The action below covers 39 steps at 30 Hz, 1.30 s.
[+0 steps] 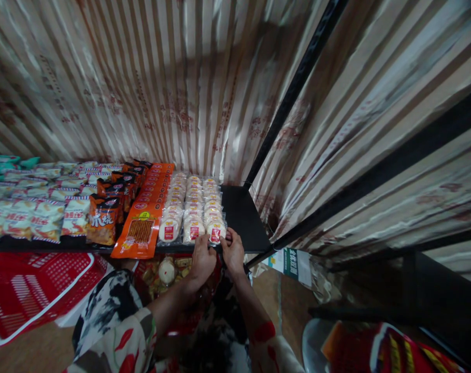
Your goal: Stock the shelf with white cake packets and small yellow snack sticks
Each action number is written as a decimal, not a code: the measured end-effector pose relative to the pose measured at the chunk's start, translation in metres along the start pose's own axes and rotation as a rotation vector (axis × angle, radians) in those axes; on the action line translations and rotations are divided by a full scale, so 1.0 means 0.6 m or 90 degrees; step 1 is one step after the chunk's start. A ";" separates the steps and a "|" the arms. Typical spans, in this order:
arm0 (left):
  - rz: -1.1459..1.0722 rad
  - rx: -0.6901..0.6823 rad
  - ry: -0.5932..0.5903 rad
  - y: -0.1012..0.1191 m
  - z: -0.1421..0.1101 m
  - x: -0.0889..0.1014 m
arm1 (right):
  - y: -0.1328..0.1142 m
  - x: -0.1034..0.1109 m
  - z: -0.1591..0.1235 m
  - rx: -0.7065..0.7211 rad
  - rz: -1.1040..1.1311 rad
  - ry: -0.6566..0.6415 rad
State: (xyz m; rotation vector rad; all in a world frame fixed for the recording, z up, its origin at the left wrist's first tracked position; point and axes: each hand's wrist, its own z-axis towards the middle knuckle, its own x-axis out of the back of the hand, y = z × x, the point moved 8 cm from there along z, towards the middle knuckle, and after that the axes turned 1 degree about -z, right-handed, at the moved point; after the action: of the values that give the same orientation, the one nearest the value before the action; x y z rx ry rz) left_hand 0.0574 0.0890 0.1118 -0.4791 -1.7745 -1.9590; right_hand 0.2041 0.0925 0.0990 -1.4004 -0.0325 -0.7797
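At the front of a black shelf (246,212), both hands meet at a clear-wrapped round white pastry packet (216,228) with a red label. My left hand (203,259) pinches its lower left edge, fingers closed. On the packet's right side, my right hand (232,253) has its fingers bent around the edge. The packet stands tilted at the front of the rightmost row. Two more rows of similar packets (194,223) run beside it to the left, stacked back toward the curtain. What the fingertips do behind the packet is hidden.
Left of the pastries lie orange snack packs (138,228), dark-topped orange bags (102,217) and several pale bags (46,220). A red basket (37,290) sits below left; wrapped snacks (167,272) fill a container beneath the hands. A black post (293,85) and striped curtain (204,93) border the shelf.
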 end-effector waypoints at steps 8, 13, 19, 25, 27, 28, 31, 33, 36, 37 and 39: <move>0.018 -0.007 -0.017 -0.001 -0.006 -0.004 | -0.008 -0.004 -0.013 0.048 -0.034 0.004; 0.018 -0.021 -0.019 0.000 -0.012 -0.006 | -0.011 -0.005 -0.013 0.070 -0.055 0.000; 0.025 -0.005 -0.039 -0.002 -0.015 -0.007 | -0.019 -0.005 -0.012 0.105 -0.109 0.005; 0.015 0.007 -0.045 -0.004 -0.010 -0.009 | -0.015 -0.009 -0.011 0.089 -0.124 -0.006; 0.001 0.006 -0.037 -0.005 -0.012 -0.008 | -0.013 -0.009 -0.012 0.087 -0.124 -0.002; -0.008 0.005 -0.033 -0.004 -0.013 -0.006 | -0.013 -0.009 -0.013 0.088 -0.124 0.002; -0.031 -0.010 -0.021 0.000 -0.022 0.002 | -0.011 -0.009 -0.017 0.090 -0.120 0.015; -0.040 -0.031 -0.014 0.007 -0.029 0.010 | -0.013 -0.008 -0.021 0.093 -0.118 0.027; -0.050 -0.056 -0.013 0.013 -0.040 0.022 | -0.022 -0.001 -0.034 0.107 -0.117 0.061; -0.054 -0.061 -0.018 0.013 -0.044 0.025 | -0.027 0.002 -0.042 0.114 -0.113 0.076; -0.064 -0.075 -0.038 0.012 -0.054 0.027 | -0.036 0.007 -0.063 0.121 -0.098 0.107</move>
State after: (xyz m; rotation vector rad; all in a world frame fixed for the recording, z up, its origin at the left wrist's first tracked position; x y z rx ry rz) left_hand 0.0492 0.0549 0.1225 -0.5009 -1.7571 -2.1487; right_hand 0.1804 0.0578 0.1117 -1.1581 -0.0824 -0.9936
